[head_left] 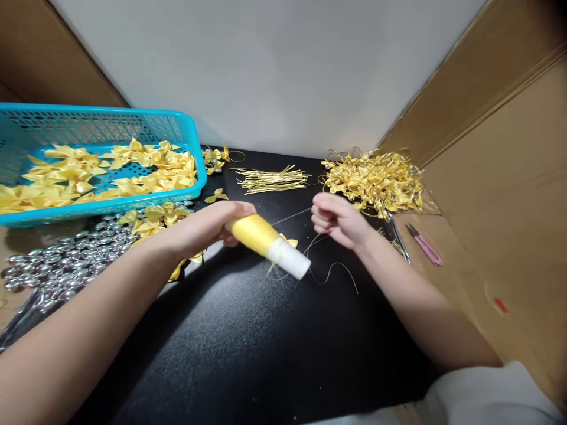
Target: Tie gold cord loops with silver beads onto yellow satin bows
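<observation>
My left hand [230, 219] is wrapped round a cone-shaped spool of yellow thread [254, 231], whose white end points down to the right. From the spool a thin thread [292, 216] runs taut to my right hand [334, 218]. That hand is closed in a fist around the thread. Below it, a loose curly end of thread [330, 273] trails over the black tabletop [248, 354]. A yellow ribbon petal [290, 242] shows partly behind the spool; the rest of it is hidden.
A blue basket [195, 147] of yellow ribbon flowers stands at left, beside silver beads [57, 260]. Gold wire stems [272, 180] lie at the back. A pile of yellow flowers [376, 177], tweezers [399, 239] and pink-handled snips [427, 248] are at right. Cardboard [509, 159] borders that side.
</observation>
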### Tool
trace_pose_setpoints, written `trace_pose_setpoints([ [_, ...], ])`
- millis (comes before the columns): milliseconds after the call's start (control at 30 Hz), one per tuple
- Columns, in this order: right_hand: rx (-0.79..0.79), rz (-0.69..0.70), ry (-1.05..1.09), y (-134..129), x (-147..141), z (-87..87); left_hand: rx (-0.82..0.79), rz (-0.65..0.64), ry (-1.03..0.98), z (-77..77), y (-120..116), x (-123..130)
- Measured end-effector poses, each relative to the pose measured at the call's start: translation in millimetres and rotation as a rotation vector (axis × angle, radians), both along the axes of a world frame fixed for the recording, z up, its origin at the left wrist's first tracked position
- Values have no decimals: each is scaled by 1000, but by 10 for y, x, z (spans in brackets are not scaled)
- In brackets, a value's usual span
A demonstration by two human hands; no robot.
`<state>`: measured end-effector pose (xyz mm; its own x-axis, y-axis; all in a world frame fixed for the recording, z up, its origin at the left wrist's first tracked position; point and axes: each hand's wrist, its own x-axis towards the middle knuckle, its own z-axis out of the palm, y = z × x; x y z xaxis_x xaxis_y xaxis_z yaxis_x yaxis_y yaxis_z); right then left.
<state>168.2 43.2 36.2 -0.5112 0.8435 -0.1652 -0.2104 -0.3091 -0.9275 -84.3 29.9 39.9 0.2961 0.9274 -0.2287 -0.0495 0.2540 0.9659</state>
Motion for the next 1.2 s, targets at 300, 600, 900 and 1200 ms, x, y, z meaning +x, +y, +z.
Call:
trace_pose_setpoints([
  [300, 109, -298, -164, -330, 464, 152, 25, 367, -136, 124, 224, -41],
  [600, 57, -603, -206, -504, 936, -68, 298, 716, 460, 140, 239, -211],
  [900, 125, 211, -984, -867, 980, 50, 203, 803, -127, 346, 264, -127],
  [1200, 748, -133, -1383, -408, 169, 176, 370, 828, -126, 416, 192, -140],
])
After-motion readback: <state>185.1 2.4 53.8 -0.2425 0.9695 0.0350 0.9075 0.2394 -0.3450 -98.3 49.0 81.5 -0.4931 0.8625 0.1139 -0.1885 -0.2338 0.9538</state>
